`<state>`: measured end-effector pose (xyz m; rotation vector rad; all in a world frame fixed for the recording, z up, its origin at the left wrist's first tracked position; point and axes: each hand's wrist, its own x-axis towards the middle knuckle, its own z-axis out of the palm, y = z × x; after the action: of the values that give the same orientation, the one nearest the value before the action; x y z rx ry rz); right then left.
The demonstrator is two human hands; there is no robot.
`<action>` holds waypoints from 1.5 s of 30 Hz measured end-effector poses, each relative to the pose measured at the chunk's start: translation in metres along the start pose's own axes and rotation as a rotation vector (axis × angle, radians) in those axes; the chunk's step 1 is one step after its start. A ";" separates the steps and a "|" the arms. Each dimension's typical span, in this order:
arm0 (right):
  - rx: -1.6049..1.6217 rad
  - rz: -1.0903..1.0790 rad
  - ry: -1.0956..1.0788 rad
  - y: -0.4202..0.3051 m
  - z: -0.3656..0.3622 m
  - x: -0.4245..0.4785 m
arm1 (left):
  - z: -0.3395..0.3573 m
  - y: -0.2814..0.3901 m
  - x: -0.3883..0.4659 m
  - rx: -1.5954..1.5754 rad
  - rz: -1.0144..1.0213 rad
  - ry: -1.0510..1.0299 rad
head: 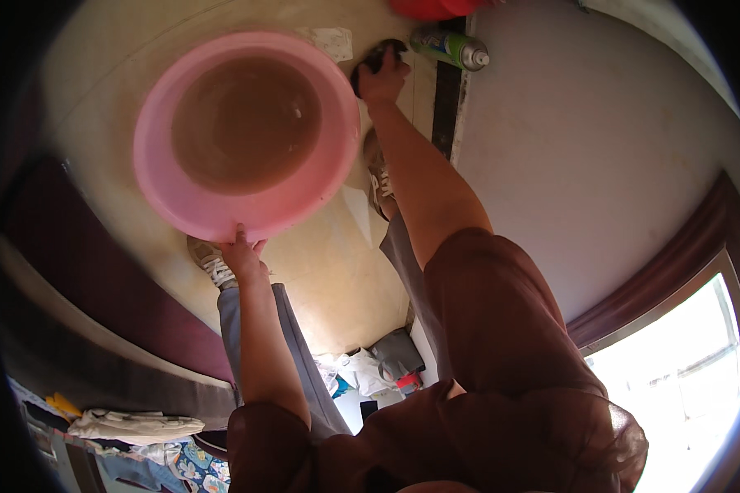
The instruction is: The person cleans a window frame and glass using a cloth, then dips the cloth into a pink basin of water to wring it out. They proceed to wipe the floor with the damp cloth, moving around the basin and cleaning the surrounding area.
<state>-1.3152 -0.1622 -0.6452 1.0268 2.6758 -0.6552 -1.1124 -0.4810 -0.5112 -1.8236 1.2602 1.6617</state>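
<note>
A large pink plastic basin holds murky brownish water and tilts towards me. My left hand grips its near rim, with the thumb over the edge and the fingers underneath. Just right of the basin, low by the floor, my right hand is closed on a dark object. Whether that is a cloth or something firmer, I cannot tell; the hand covers part of it. Beyond this hand, a green spray can with a white nozzle lies on its side.
My sneakers stand on the beige floor, one below the basin and one beside my right forearm. A pale wall rises on the right. Something red shows at the top. Bags lie behind my legs; clothes are piled lower left.
</note>
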 end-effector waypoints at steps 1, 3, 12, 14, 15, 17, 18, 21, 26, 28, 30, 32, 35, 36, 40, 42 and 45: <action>-0.036 -0.079 -0.050 -0.010 0.004 -0.005 | -0.002 0.000 -0.003 -0.002 -0.001 0.011; -0.031 -0.129 -0.111 -0.037 0.009 -0.009 | -0.021 -0.005 0.000 0.008 0.001 -0.017; -0.031 -0.437 -0.401 -0.162 0.042 0.004 | -0.057 -0.029 -0.004 -0.036 -0.033 0.003; -0.021 -0.555 -0.457 -0.195 0.050 -0.004 | -0.064 -0.044 -0.001 -0.074 -0.053 -0.009; -0.019 -0.590 -0.481 -0.209 0.049 -0.007 | -0.064 -0.045 0.000 -0.069 -0.064 -0.010; -0.045 -0.731 -0.586 -0.233 0.052 -0.026 | -0.064 -0.053 -0.006 -0.080 -0.087 0.019; -0.078 -0.787 -0.582 -0.235 0.062 -0.027 | -0.064 -0.054 -0.008 -0.045 -0.106 0.035; -0.115 -0.859 -0.772 -0.247 0.085 -0.049 | -0.069 -0.067 -0.012 -0.049 -0.140 0.067; 0.346 -0.578 -0.726 -0.251 0.087 -0.024 | -0.076 -0.072 -0.035 -0.066 -0.397 0.101; 0.372 -0.543 -0.414 -0.262 0.059 0.022 | -0.057 -0.044 -0.079 -0.050 -0.485 0.179; -0.031 -0.607 -0.087 -0.208 0.057 0.160 | -0.049 -0.002 -0.111 -0.017 -0.373 -0.023; -0.134 -0.444 -0.138 -0.226 0.056 0.172 | -0.041 0.021 -0.150 -0.143 -0.318 -0.172; -0.385 -0.551 -0.160 -0.257 0.071 0.154 | -0.036 0.036 -0.182 -0.140 -0.223 -0.326; -0.477 -0.678 -0.115 -0.259 0.086 0.147 | -0.031 0.041 -0.187 -0.092 -0.204 -0.335; -0.402 -0.974 -0.249 -0.314 0.106 0.022 | -0.011 0.047 -0.188 -0.102 -0.207 -0.421; -0.384 -1.053 -0.423 -0.337 0.111 -0.041 | -0.010 0.046 -0.188 -0.106 -0.186 -0.445; -0.468 -1.180 -0.563 -0.337 0.143 -0.117 | -0.015 0.051 -0.193 -0.137 -0.220 -0.462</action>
<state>-1.4519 -0.5205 -0.6201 -0.8223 2.4475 -0.3236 -1.1259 -0.4498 -0.3137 -1.4618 0.7406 1.9287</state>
